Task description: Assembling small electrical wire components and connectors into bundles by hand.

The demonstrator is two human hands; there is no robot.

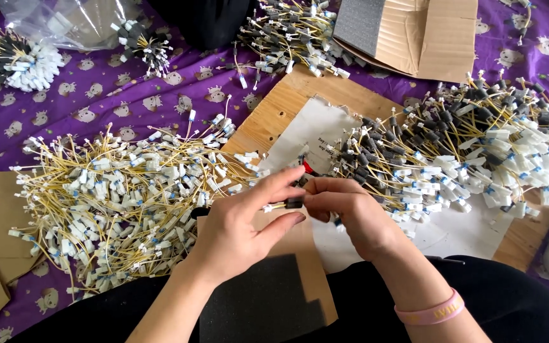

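A black foam pad [262,305] lies nearest. Above it, the left hand [243,222] and right hand [351,213] meet, both pinching one small black-sleeved wire [293,203] between fingertips. Left lies a pile of yellow wires [122,197], right a sleeved pile [471,152], on a purple cloth [96,101].

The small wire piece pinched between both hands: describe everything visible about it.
The small wire piece is mostly hidden by fingers. A short dark sleeve, seemingly foam, shows at its middle, with a white connector end poking out leftward. The left hand and right hand pinch it from either side, above the brown cardboard.
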